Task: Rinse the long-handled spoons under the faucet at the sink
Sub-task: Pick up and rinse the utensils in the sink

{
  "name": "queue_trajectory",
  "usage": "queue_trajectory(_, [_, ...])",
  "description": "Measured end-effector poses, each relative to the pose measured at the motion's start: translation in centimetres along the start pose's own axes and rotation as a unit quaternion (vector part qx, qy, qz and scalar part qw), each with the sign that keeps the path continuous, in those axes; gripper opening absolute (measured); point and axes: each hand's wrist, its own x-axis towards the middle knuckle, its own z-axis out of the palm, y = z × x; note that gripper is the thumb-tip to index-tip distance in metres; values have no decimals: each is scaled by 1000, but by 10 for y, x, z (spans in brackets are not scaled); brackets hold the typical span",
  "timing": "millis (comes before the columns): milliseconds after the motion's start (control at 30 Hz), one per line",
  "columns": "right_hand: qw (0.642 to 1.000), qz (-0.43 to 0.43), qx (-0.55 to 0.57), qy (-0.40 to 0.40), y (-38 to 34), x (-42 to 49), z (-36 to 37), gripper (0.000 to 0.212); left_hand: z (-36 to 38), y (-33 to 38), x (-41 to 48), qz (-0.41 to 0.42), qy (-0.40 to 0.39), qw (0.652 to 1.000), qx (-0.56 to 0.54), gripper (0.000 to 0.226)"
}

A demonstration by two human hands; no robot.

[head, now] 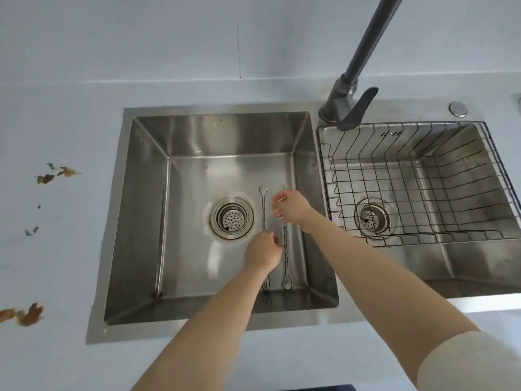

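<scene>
Two long-handled metal spoons lie side by side on the floor of the left sink basin (pixel 197 179), right of the drain. The left spoon (pixel 263 204) has its bowl at the far end and a small fork end near me. My left hand (pixel 262 252) is curled over its middle and pinches the shaft. The right spoon (pixel 285 255) points the other way, bowl near me. My right hand (pixel 291 208) pinches it near its far end. The dark faucet (pixel 338 105) stands behind the divider; its spout leaves the frame at the top. No water is visible.
A drain strainer (pixel 231 218) sits left of the spoons. The right basin holds a wire rack (pixel 423 179) over a second drain (pixel 371 218). Brown stains (pixel 45 179) mark the white counter at the left. A round metal cap (pixel 458 109) lies behind the right basin.
</scene>
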Motion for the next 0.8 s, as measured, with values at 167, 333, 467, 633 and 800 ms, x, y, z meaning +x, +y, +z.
queue_trajectory(167, [991,41,-121,38,29,31,16,20,23,1,25,-51,-1,999,-16,23])
queue_trajectory(333, [970,64,-212,96,49,46,23,21,39,3,41,-60,5,998,-12,25])
queue_trajectory(467, [954,54,-264,135,63,54,29,19,49,0,50,-55,5,998,-5,27])
queue_trajectory(633, [951,52,-264,153,65,60,32,21,45,1,54,-52,6,999,-16,25])
queue_trajectory(800, [949,46,-275,148,62,57,31,21,43,1,53,-49,2,999,-22,25])
